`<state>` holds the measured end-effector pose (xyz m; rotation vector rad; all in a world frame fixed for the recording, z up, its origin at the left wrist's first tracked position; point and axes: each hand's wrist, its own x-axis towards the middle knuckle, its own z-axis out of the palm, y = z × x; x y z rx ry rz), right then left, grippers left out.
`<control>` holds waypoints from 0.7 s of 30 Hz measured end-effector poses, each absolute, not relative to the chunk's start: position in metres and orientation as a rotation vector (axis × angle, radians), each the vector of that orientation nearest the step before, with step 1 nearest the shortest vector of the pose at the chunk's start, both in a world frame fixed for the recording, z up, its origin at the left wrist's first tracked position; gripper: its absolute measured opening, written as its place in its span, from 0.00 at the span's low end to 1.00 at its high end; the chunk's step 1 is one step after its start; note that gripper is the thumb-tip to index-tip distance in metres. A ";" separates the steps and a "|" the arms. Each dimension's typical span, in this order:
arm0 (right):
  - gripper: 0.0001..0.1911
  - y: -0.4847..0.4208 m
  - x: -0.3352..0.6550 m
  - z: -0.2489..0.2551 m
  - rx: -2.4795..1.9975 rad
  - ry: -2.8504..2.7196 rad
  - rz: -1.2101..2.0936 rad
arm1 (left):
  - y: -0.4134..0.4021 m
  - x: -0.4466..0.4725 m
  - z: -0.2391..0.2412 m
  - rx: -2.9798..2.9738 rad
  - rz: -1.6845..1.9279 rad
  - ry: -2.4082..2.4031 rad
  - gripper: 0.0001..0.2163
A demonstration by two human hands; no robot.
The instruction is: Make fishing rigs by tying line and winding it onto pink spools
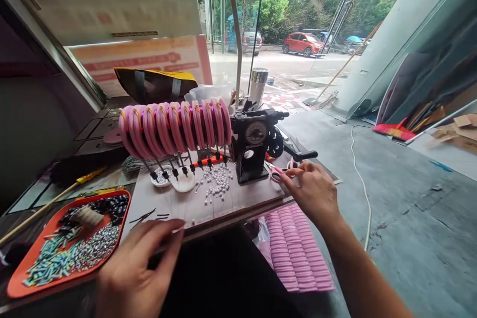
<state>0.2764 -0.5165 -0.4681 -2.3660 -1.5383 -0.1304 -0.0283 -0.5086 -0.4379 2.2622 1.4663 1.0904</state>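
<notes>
My left hand (136,263) is low at the board's front edge, thumb and forefinger pinched together; what is between the fingertips is too small to make out. My right hand (315,191) is closed at the pink-handled scissors (275,175), which lie beside the base of a black hand-crank machine (255,134). A row of pink coiled loops (175,129) with yellow ties sits on the machine's left side. Below the loops hang thin rods with black tips (185,171). Small white beads (219,181) are scattered on the pale board (238,202) under them.
At left, an orange tray (124,203) holds tube beads, shiny beads and a beige spool. Small white dishes (183,182) stand under the rods. Bundles of pink strips (294,248) lie below the board's right side. A silver-topped cup (258,84) stands behind the machine; a white cable (359,174) crosses the floor.
</notes>
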 end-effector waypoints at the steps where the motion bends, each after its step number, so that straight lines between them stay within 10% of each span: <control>1: 0.20 -0.509 0.274 -0.466 -2.445 -1.560 -0.133 | -0.513 -0.015 -0.434 2.114 0.992 1.404 0.06; 10: 0.14 -0.517 0.273 -0.457 -2.455 -1.384 0.074 | -0.486 0.091 -0.431 1.220 0.706 1.072 0.27; 21: 0.16 -0.540 0.264 -0.438 -1.896 -1.502 0.705 | -0.495 0.105 -0.448 1.144 0.758 1.083 0.14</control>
